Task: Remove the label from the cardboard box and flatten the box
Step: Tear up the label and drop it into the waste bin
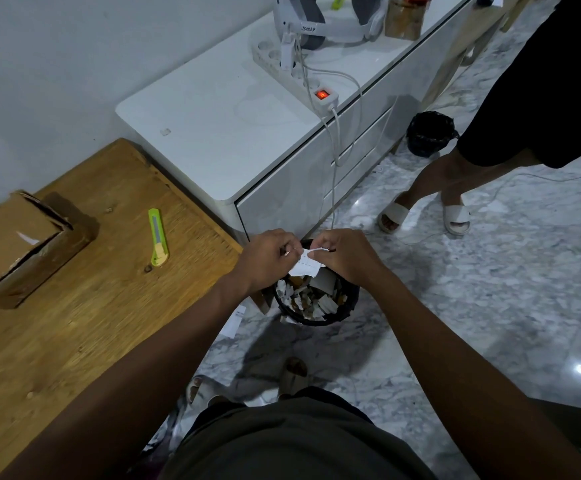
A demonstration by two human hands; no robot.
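Note:
A brown cardboard box [19, 247] stands on the wooden table [84, 327] at the far left, still in its box shape, with a small white scrap on its top. A white paper label [305, 265] is pinched between my left hand [271, 259] and my right hand [344, 256], both closed on it. The label hangs directly above a black waste bin [317, 303] on the floor, which holds several paper and cardboard scraps. A green utility knife [158, 237] lies on the table between the box and my hands.
A white cabinet [230, 133] stands behind the bin with a power strip [303, 77] and cables on top. Another person's legs in white slippers [424, 213] stand at the right on the marble floor. A second black bin [429, 133] sits further back. Paper scraps lie near my feet.

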